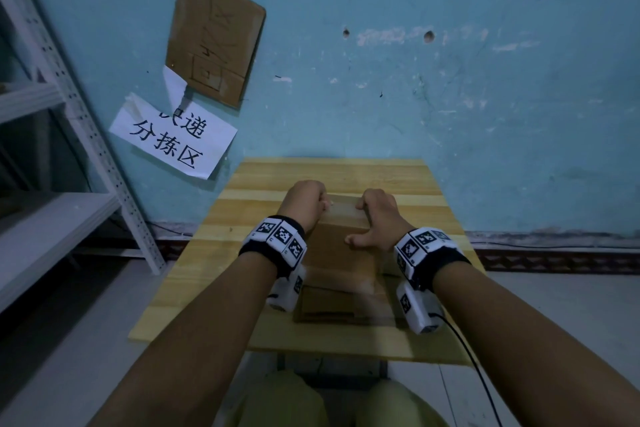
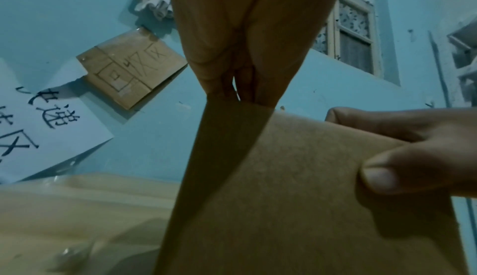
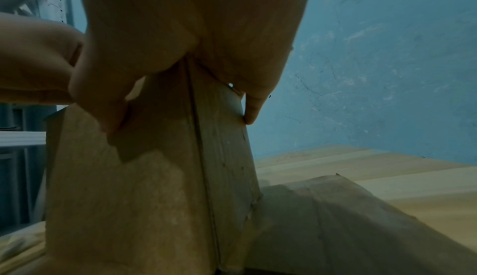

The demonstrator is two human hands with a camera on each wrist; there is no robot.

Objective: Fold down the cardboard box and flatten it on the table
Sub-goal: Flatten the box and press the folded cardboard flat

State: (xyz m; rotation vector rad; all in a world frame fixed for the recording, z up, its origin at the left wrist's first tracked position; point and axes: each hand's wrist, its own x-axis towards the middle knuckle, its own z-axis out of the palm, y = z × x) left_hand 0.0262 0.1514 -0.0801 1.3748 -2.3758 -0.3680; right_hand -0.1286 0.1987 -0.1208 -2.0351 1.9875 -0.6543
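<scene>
Cardboard box [image 1: 341, 253] sits mid-surface, standing up off the wood, near face tilted toward the person, not flat yet. Bottom flaps [image 1: 329, 305] splay out on the surface on the near side; one more flap lies out to the right in the right wrist view. Tape strip runs across the top edge.

Left hand [image 1: 304, 203] grips the box's top left corner, fingers curled over the edge. Left wrist view: the fingers [image 2: 232, 87] close together on the top edge of a cardboard panel, clamped on it.

Right hand [image 1: 377, 218] holds the top right corner: fingers hooked over the top edge, thumb [image 1: 356, 239] spread out and pressed flat against the near face. Right wrist view confirms: thumb on the front panel, a fingertip [image 3: 253, 112] down the side panel, box corner pinched between them. Both hands clamped on the box, well above the surface.

Surface [image 1: 433, 340] is a small light wooden top with pale stripes, pushed against a blue wall [image 1: 450, 80].

Wall has a cardboard sign [image 1: 214, 38] with hand-drawn marks, and below it a white paper sign [image 1: 173, 139] with black Chinese characters, one corner peeling. White metal shelf rack [image 1: 52, 114] stands left of the surface. Both wrists carry bands with black-and-white marker squares [image 1: 280, 236]; a black cable [image 1: 478, 374] trails from the right one. A window frame shows in the left wrist view, high on the wall.
</scene>
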